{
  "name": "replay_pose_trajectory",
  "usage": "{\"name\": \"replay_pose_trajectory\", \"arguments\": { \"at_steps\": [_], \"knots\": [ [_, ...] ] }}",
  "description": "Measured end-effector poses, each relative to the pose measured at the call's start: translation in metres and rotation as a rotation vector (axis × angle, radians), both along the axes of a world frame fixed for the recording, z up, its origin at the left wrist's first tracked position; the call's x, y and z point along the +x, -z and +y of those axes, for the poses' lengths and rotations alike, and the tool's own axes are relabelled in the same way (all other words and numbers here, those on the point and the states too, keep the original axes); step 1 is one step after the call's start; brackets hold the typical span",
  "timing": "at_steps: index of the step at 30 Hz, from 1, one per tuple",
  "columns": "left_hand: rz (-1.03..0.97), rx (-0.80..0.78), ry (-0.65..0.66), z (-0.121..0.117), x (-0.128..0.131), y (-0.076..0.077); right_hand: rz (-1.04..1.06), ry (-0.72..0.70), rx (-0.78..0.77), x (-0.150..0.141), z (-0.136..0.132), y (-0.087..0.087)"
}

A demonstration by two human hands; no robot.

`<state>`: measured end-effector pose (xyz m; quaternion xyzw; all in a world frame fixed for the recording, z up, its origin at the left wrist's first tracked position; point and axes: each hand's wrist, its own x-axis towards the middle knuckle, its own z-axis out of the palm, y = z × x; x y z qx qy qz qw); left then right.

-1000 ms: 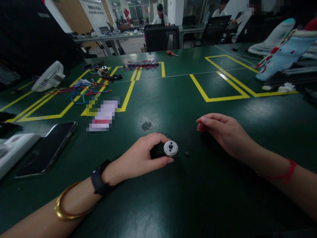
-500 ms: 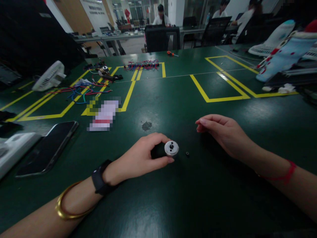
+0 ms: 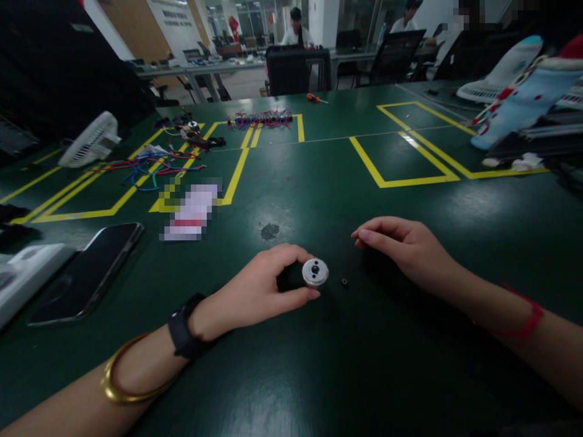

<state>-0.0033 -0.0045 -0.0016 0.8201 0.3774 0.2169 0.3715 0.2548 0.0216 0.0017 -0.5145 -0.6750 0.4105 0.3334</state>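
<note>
My left hand (image 3: 259, 285) has its thumb and fingers around a small electric motor (image 3: 315, 273), a silver cylinder held upright on the green table. Its round top face shows a dark centre and small dark holes. Just right of the motor lies a tiny dark ring-like part (image 3: 344, 283), touched by neither hand. My right hand (image 3: 410, 246) hovers up and to the right of that part, its thumb and fingers drawn together; whether anything is between the fingertips is hidden.
To the left lie a phone (image 3: 91, 273), a white power strip (image 3: 27, 279), a blurred-out card (image 3: 194, 212) and loose coloured wires (image 3: 155, 167). Farther back are a wire bundle (image 3: 262, 119) and an orange screwdriver (image 3: 314, 98). White fans (image 3: 93, 142) and a blue snowman-like figure (image 3: 528, 103) stand at the sides.
My right hand has shifted slightly left and down, closer to the tiny ring-like part. My left hand and the motor stay in place.
</note>
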Motion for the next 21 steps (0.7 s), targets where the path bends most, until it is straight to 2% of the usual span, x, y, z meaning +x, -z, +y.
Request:
{"name": "replay_pose_trajectory", "arguments": {
  "at_steps": [2,7,9,12,17,21],
  "knots": [
    [-0.001,-0.001,0.000,0.000,0.000,0.000,-0.108,-0.075,0.075,0.000,-0.001,-0.001],
    [0.004,0.012,0.001,0.000,0.000,0.001,-0.390,-0.410,0.350,0.000,-0.010,-0.003],
    [0.003,0.015,0.001,0.000,0.000,0.001,-0.470,-0.475,0.403,-0.002,-0.014,-0.002],
    [0.003,0.013,-0.002,0.000,0.000,0.001,-0.494,-0.438,0.467,-0.007,-0.018,-0.001],
    [0.010,0.026,-0.003,-0.001,0.001,0.000,-0.241,-0.165,0.542,-0.021,-0.019,-0.007],
    [0.032,0.048,-0.006,-0.001,0.001,0.000,-0.170,-0.158,0.574,-0.033,-0.025,-0.014]
  ]
}}
